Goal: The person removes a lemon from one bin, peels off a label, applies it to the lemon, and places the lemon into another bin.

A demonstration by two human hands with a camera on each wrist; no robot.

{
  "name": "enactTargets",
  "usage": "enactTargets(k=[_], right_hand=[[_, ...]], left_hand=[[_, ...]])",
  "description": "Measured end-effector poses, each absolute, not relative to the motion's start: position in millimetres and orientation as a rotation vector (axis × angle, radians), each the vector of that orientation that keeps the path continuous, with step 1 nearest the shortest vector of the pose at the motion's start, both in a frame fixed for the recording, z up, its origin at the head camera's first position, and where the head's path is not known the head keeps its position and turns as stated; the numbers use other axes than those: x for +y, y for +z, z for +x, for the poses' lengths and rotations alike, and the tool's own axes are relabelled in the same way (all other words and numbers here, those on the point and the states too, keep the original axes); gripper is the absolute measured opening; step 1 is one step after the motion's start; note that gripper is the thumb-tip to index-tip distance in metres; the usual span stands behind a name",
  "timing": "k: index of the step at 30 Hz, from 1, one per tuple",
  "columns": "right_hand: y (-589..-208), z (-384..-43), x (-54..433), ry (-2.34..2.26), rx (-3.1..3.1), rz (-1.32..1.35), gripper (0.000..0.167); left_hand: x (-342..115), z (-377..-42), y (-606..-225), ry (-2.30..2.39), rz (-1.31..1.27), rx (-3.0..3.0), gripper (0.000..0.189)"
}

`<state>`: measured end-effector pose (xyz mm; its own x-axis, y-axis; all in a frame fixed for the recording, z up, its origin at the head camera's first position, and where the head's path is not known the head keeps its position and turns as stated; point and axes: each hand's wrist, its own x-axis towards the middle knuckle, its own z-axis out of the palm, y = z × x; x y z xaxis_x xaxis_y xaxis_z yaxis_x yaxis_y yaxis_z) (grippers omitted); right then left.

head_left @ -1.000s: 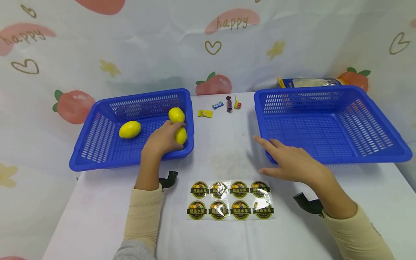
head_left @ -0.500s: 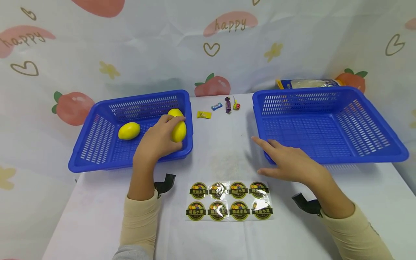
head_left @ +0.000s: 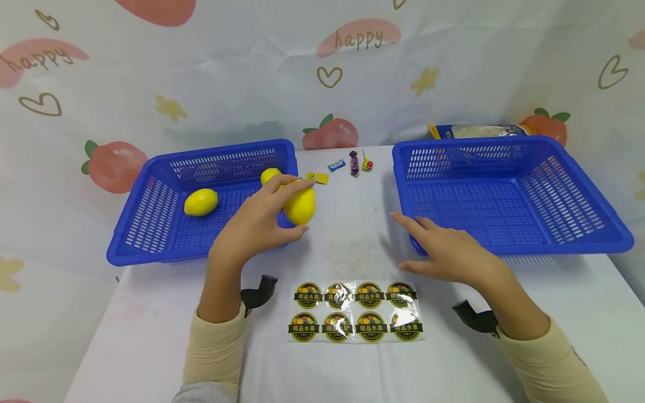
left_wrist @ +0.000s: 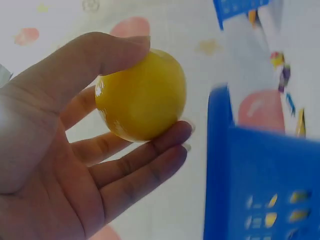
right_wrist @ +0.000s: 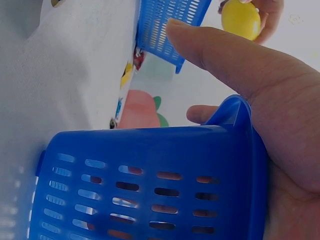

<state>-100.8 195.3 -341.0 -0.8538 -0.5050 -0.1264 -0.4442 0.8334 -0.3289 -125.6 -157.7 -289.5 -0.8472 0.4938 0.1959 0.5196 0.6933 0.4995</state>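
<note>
My left hand [head_left: 249, 226] grips a lemon [head_left: 301, 207] between thumb and fingers, above the right rim of the left blue basket [head_left: 146, 259]. In the left wrist view the thumb lies over the lemon [left_wrist: 145, 100], with fingers beneath. Another lemon [head_left: 201, 202] lies inside that basket, and a third lemon [head_left: 269, 175] is partly covered by my hand. My right hand [head_left: 450, 252], fingers extended, is at the near left corner of the right blue basket [head_left: 559, 247]. In the right wrist view its thumb stands straight beside the basket wall [right_wrist: 145, 145]; its other fingers are mostly hidden.
Between the baskets, toward the back, lie a yellow candy packet [head_left: 318, 178], a blue candy [head_left: 336, 165], a purple wrapped candy [head_left: 354, 163] and a lollipop [head_left: 368, 165]. A sticker sheet [head_left: 355, 310] lies in front. A plastic bag [head_left: 484, 131] sits behind the right basket.
My left hand has lifted the lemon from the left basket and carried it rightward to the basket's right edge. The right hand stays at its corner.
</note>
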Motion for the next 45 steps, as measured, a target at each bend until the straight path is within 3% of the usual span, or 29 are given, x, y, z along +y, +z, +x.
enactTargets(k=[9,18,29,45], right_hand=[[-339,-100,194,-0.415,2.81,-0.725,0.091],[-341,-101,194,-0.421,2.813,-0.73,0.091],[-341,-101,195,-0.423,2.813,-0.73,0.091],[-343,-101,195,-0.427,2.827,-0.735,0.091]], left_hand=[[-118,-121,-304,-0.826,-1.084,-2.809,0.067],[-84,-119,-330,-0.742,-1.146,-2.991,0.068],[-81,-128,-355,-0.413,-0.987,-3.261,0.061],[-82,-131,-356,-0.366,-0.936,-3.353,0.078]])
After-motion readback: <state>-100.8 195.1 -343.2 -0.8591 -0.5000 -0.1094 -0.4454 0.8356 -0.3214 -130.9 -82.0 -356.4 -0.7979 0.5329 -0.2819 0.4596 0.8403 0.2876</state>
